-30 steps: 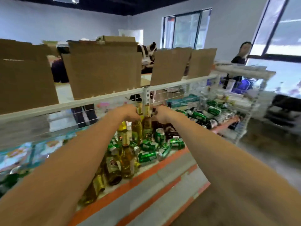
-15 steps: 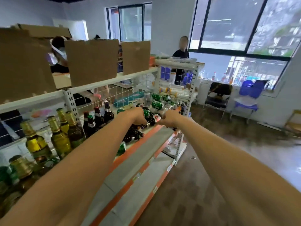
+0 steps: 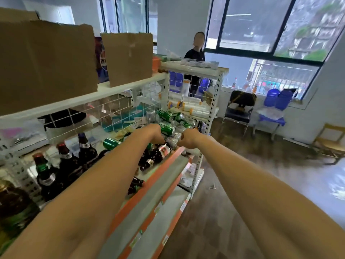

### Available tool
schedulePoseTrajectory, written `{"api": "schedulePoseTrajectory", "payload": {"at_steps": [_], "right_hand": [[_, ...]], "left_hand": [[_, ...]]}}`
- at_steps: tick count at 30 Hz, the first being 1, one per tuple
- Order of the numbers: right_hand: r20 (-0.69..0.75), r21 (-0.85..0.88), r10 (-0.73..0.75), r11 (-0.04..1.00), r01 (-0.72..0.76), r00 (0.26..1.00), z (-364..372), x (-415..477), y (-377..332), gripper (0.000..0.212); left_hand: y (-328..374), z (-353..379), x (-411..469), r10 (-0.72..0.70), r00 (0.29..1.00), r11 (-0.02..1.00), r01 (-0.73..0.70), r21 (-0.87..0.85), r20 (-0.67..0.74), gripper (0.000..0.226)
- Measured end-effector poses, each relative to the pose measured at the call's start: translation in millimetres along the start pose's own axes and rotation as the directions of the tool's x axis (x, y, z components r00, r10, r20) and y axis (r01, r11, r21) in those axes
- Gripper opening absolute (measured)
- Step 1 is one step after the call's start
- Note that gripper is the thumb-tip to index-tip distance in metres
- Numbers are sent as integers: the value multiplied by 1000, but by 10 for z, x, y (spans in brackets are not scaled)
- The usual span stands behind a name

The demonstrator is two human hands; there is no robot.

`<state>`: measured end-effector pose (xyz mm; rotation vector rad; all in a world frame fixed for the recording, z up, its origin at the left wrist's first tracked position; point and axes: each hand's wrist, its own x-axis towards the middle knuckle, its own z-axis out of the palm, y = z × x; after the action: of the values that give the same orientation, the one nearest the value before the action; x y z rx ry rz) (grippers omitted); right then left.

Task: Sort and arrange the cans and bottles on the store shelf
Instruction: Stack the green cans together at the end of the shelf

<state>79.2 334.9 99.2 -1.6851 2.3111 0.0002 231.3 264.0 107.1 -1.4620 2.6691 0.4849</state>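
Cans and bottles clutter the shelf by windows; grip of left hand and right hand unclear.

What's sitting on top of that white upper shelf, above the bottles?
A large cardboard piece and a smaller cardboard piece stand on the white upper shelf. Whatever lies behind them is mostly covered.

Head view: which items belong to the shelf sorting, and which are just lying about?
Job: green cans, lying dark bottles, upright dark bottles, shelf.
Lying about: cardboard boxes, clear film rolls, chair, blue containers.
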Motion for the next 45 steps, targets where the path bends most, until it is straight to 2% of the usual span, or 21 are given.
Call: {"api": "schedulePoseTrajectory", "payload": {"at_steps": [6, 15, 21, 25, 28, 30, 32, 36, 40, 45], "right_hand": [[11, 15, -62, 998, 61, 998, -168, 950, -31, 30], [32, 26, -79, 997, 78, 996, -22, 2234, 211, 36], [-7, 56, -88, 995, 88, 996, 128, 3069, 218, 22], [29, 80, -94, 993, 92, 995, 291, 3492, 318, 37], [131, 85, -131, 989, 121, 983, 428, 3677, 397, 53], [190, 116, -150, 985, 130, 970, 510, 3753, 425, 54], [183, 140, -166, 980, 141, 969, 565, 3791, 448, 56], [134, 207, -175, 968, 145, 975, 549, 3767, 473, 38], [16, 253, -188, 951, 178, 982, 355, 3640, 394, 43], [-119, 307, -291, 898, 314, 949, 4, 3192, 113, 76]], "left_hand": [[-205, -78, 904, -86, 996, 995, 86, -43, 12, 31], [-333, 36, 1955, -141, 988, 986, 146, -84, 62, 34], [-444, 124, 2592, -292, 954, 946, 299, -126, 67, 41], [-485, 194, 2917, -353, 932, 924, 361, -126, 85, 47], [-505, 281, 3101, -386, 916, 910, 398, -118, 109, 48], [-482, 330, 3167, -400, 910, 903, 411, -127, 108, 46], [-455, 386, 3186, -406, 907, 898, 418, -139, 111, 41], [-501, 487, 3117, -439, 889, 883, 453, -124, 130, 30], [-503, 402, 2851, -471, 875, 862, 484, -149, 115, 29], [-495, 242, 2195, -512, 859, 846, 509, -156, 24, 26]]}}
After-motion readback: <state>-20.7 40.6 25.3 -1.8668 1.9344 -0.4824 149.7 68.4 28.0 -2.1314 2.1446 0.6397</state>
